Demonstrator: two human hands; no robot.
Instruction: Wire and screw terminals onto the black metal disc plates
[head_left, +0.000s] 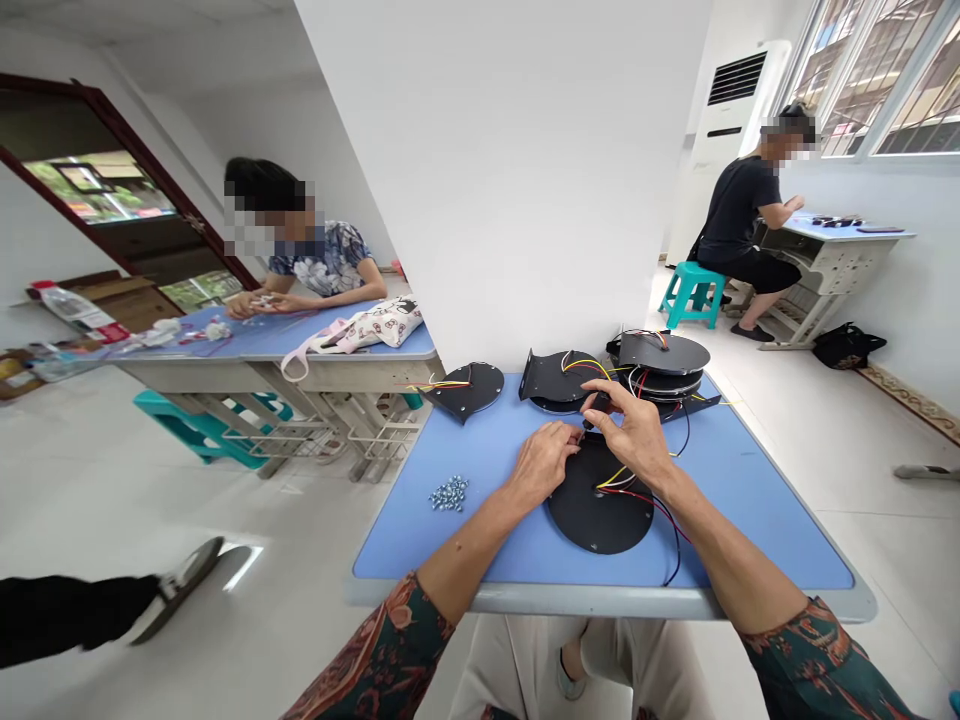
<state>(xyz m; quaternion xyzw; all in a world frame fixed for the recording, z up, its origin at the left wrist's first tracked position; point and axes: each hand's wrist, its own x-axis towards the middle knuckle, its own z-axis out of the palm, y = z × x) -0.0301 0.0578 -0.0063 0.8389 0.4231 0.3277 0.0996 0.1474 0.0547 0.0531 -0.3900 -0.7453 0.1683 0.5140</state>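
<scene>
Black disc point(592, 515) lies below left hand point(541, 465) and right hand point(630, 432), both pinching something small.

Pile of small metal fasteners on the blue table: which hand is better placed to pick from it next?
Probably the left hand: it lies nearer the small metal fasteners, on their side of the black disc. The right hand is farther off, pinching a small dark part above the disc.

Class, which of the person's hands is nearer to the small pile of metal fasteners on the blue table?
Left. The left hand is closer, to the right of the pile of metal fasteners in view and not touching it; the right hand is farther away, beyond the left hand.
</scene>
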